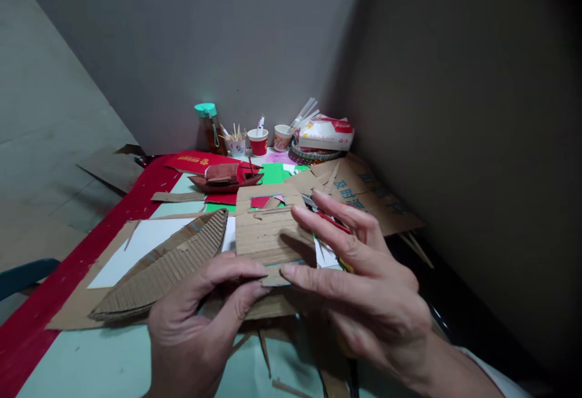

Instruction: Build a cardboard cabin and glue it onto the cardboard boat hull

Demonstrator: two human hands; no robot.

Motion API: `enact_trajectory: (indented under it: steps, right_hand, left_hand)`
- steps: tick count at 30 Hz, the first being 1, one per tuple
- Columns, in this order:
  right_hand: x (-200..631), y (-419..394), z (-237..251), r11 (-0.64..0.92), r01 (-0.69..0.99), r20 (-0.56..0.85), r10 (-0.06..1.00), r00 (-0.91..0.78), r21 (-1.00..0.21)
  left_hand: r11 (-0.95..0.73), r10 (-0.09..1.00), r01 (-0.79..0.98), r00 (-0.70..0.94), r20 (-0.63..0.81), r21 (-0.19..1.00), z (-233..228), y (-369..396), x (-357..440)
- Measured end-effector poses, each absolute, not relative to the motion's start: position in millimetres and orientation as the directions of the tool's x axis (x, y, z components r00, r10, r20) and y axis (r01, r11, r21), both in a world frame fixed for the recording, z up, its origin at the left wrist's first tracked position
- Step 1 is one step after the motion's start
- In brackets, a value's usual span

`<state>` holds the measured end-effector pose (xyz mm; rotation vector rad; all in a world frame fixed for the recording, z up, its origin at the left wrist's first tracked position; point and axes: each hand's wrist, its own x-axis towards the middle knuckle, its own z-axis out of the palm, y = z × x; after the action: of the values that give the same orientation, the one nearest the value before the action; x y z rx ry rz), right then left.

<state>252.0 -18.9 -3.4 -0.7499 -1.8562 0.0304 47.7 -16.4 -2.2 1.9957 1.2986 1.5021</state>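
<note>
Corrugated cardboard fills the middle of the view: a small cardboard piece (271,237) is pinched at its lower edge by the left hand (200,325), thumb and forefinger closed on it. The right hand (364,276) is open, fingers spread, its fingertips resting on the same piece from the right. Just left of it a boat-shaped cardboard hull (168,264) lies on the tabletop (113,361). Further back sits a red model boat (226,178), with a red paper cup (258,141) near the wall.
</note>
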Motion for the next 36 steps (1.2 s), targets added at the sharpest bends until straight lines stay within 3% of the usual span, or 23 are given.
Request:
enact_trajectory:
  steps: [3,12,19,23,26,31,34,36]
  right_hand:
    - [251,-18,-1,0.818,0.450,0.837,0.495,-0.234,-0.358]
    - [249,-21,5,0.823,0.427,0.839,0.496,-0.224,-0.373]
    - [246,-19,-3,0.837,0.434,0.869,0.450,-0.204,-0.332]
    - [244,-19,-3,0.819,0.436,0.849,0.491,-0.195,-0.373]
    - [244,-19,1,0.776,0.427,0.809,0.568,-0.153,-0.464]
    - [245,-21,6,0.576,0.180,0.591,0.806,0.035,-0.797]
    - [243,-23,4,0.392,-0.008,0.392,0.920,-0.019,-0.920]
    - [240,-25,3,0.325,-0.076,0.331,0.938,-0.098,-0.943]
  left_hand:
    - [-0.545,0.785,0.519,0.040,0.618,0.659,-5,-16,45]
    - [-0.468,0.839,0.518,0.007,0.544,0.716,-3,-18,45]
    - [-0.509,0.812,0.534,0.036,0.583,0.675,-8,-16,43]
    - [-0.507,0.810,0.519,0.014,0.586,0.688,-10,-18,45]
    - [-0.542,0.760,0.542,-0.010,0.650,0.642,-9,-19,48]
    - [-0.522,0.741,0.531,-0.105,0.663,0.667,-8,-20,51]
    - [-0.577,0.695,0.573,-0.031,0.719,0.582,-7,-19,51]
    - [-0.604,0.657,0.608,0.014,0.754,0.515,-5,-18,51]
